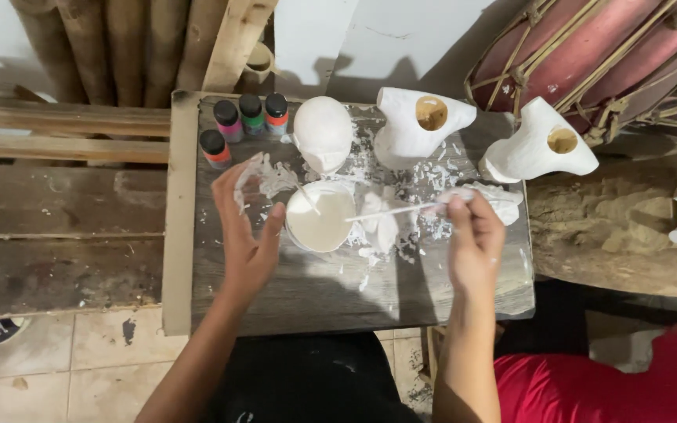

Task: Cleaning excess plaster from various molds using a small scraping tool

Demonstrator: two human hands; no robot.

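White paint: a round cup of it sits mid-worktop, between the two hands, so either can reach it.
Right hand: grip pinched on a thin white brush, held low and near level, its tip pointing at the cup's rim.
Left hand: fingers spread and empty, paint-smeared, hovering just beside the cup, seemingly ready to steady it.
Plaster head: stands just behind the cup.
Hollow white busts: set at the back right, openings up, apart from the wet work.
Paint bottles: four, black-capped, clustered at the back left corner, out of the way.
Worktop: dark wood, splattered white around the cup.
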